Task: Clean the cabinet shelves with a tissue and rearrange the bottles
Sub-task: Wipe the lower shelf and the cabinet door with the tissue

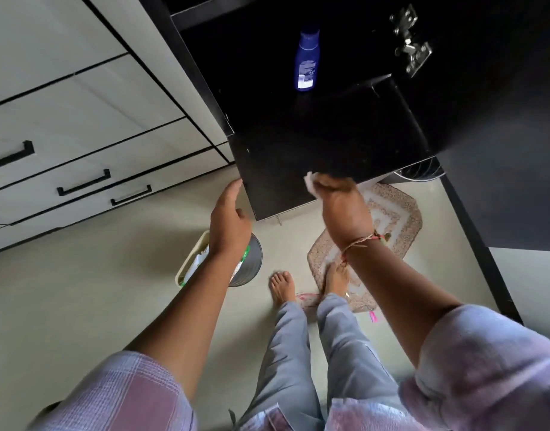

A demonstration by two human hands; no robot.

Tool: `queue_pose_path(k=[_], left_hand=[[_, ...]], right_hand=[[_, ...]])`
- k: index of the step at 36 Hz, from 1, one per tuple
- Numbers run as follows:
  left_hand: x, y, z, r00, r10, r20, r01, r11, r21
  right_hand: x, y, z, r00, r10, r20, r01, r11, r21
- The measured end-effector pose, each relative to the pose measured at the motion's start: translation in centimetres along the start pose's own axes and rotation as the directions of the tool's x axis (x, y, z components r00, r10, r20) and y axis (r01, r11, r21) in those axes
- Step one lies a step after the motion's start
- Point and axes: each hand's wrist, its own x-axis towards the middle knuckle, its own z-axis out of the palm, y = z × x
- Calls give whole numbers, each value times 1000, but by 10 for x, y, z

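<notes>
- Wiping is the step going on now, I think: the right hand (pixel 336 194) presses a white tissue (pixel 311 183) on the front edge of the dark shelf (pixel 314 144).
- The right hand is curled around the tissue and grips it. Only a small white bit pokes out on the left of the fingers.
- The left hand (pixel 228 213) is loose and holds nothing. Its fingertips are right at the left front corner of the shelf, and I cannot tell if they touch it.
- One blue bottle (pixel 306 59) stands upright far back on the shelf, well apart from both hands. No other bottles show here.
- Down on the floor, a small bin (pixel 249 253) with some packets in it sits under the left arm, and a patterned mat (pixel 392 219) lies near the bare feet.
- A shiny hinge (pixel 410 42) is fixed on the right wall of the cabinet.
- The shelf looks mostly bare, so the job seems partway done.
- Next, the tissue likely needs to slide further back over the shelf. The hand should go gently near the blue bottle, or lift it out of the way first so it does not tip over.
</notes>
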Motion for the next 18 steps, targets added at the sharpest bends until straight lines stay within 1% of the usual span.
queue_pose_path(k=[2, 4, 5, 6, 7, 8, 10, 11, 13, 14, 16, 18], left_hand=[[-1, -4, -2, 1000, 19, -7, -19, 1000, 6], [-3, -5, -3, 999, 42, -25, -41, 999, 25], [-3, -5, -4, 998, 53, -37, -52, 998, 37], [-3, -5, -4, 997, 67, -48, -65, 997, 48], [-3, -4, -5, 995, 82, -57, -79, 995, 57], [-2, -3, -5, 993, 96, -64, -91, 994, 68], [1, -2, -4, 990, 122, -66, -115, 989, 97], [3, -1, -4, 988, 144, -62, -137, 985, 109], [7, 3, -1, 976, 213, -43, -206, 970, 132], [9, 6, 1, 968, 249, -23, -243, 959, 144], [13, 10, 6, 952, 303, 38, -304, 936, 177], [18, 16, 11, 943, 314, 113, -332, 919, 213]], right_hand=[[8, -1, -2, 999, 50, -21, -52, 995, -81], [10, -15, 2, 999, 32, 25, -29, 994, -108], [11, -24, 6, 998, -13, 60, 19, 994, -105], [9, -37, 11, 991, -60, 117, 68, 996, -65], [6, -48, 15, 984, -111, 141, 112, 994, 0], [1, -59, 18, 975, -190, 113, 187, 982, 32], [-5, -68, 26, 936, -348, 58, 350, 937, -18], [-8, -66, 27, 923, -378, 68, 379, 925, -17], [-9, -54, 23, 924, -362, 121, 369, 928, -42], [-8, -45, 17, 938, -320, 134, 330, 942, -60], [-7, -18, 4, 968, -225, 115, 241, 958, -157], [-2, 12, -14, 991, -123, 46, 129, 977, -172]])
